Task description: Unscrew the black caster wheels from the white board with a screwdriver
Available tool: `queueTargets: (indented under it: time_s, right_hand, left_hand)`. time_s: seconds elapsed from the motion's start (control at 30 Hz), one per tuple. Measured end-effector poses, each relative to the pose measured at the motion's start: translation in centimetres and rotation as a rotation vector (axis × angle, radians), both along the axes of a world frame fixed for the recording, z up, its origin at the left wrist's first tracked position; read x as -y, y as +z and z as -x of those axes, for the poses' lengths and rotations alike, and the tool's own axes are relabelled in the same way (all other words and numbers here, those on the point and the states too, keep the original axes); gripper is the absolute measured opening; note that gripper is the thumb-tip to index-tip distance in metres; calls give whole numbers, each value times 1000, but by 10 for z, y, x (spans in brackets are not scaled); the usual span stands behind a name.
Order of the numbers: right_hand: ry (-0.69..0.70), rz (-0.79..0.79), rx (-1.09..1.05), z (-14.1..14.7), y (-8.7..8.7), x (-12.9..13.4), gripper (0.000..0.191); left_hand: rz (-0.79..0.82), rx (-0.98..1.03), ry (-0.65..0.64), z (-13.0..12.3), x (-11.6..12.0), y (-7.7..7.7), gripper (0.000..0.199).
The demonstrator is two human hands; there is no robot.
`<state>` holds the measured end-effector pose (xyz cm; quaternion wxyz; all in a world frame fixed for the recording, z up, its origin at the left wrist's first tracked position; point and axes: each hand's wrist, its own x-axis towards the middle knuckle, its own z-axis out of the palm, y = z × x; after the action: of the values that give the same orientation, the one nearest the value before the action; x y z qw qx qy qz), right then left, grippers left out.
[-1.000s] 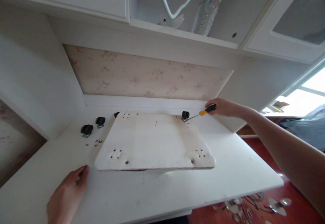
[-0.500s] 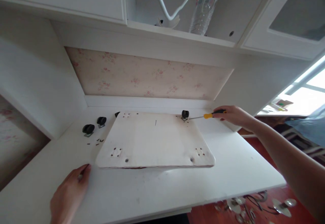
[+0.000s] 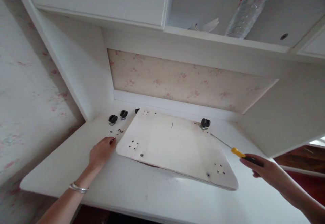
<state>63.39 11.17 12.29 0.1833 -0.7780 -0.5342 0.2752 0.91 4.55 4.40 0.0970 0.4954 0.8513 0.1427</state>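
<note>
A white board (image 3: 175,153) with rounded corners and groups of screw holes lies flat on the white desk. My right hand (image 3: 264,169) grips a yellow and black screwdriver (image 3: 238,152), its shaft pointing toward the board's far right corner. At that corner a black caster (image 3: 205,123) stands on its metal plate; the screwdriver's tip is apart from it. By the board's left edge, my left hand (image 3: 103,153) is closed in a pinch on a small dark screw (image 3: 113,139). Several loose screws (image 3: 120,131) lie just beyond those fingers.
Two more casters, one nearer (image 3: 113,119) and one farther (image 3: 124,114), sit on the desk (image 3: 61,163) at the left. A black piece (image 3: 137,110) touches the board's far left corner. Overhead, an open shelf holds a plastic bottle (image 3: 248,10). Side panels enclose the desk.
My left hand has moved forward toward the loose screws. My right hand has drawn the screwdriver back from the caster. The view has turned left.
</note>
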Motion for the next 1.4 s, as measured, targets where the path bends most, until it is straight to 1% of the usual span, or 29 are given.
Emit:
queueTargets:
  time_s: [0.1,0.13,0.23,0.3,0.37,0.4,0.5,0.7,0.83,0.97,1.07,1.2,1.3,1.4]
  right_hand:
    - [112,34,-41,6,1,8,25]
    - [122,36,-56,9,3,12,23]
    - [96,-8,-90,17,15,18,16]
    - [54,-54,-74,23,21,14,19]
    - [-3,-101,-43,30,26,4,32]
    - [-25,-122,-29,34,27,-3,35]
    - [-49,-160,-1,48,23,-30,31]
    - [-27,-135,56,86,5,-81,30]
    - [-23,-116,84,101,-2,-104,32]
    - [-25,-121,115,105,-1,-119,31]
    - [-35,-140,109,103,0,-118,32]
    - [-41,-182,38,90,4,-102,33]
    - [-2,-228,-40,69,17,-83,33]
    - [25,-285,-102,44,37,-63,35]
  left_hand:
    - [28,7,-25,-1,-9,5,54]
    - [28,12,-34,-1,-10,5,56]
    - [15,40,-61,2,-9,1,63]
    - [23,64,-55,5,-8,-4,60]
    - [35,85,-49,7,-8,-9,56]
    - [38,92,-43,8,-7,-11,54]
    - [24,96,-22,7,-7,-14,53]
    - [0,124,-8,8,-6,-18,52]
    - [-3,145,-1,8,-6,-17,53]
    - [4,157,4,7,-8,-16,52]
    - [-3,148,7,8,-8,-17,51]
    - [-13,115,0,8,-7,-16,51]
    - [20,111,-1,5,-6,-10,52]
    - [49,122,5,2,-7,-3,51]
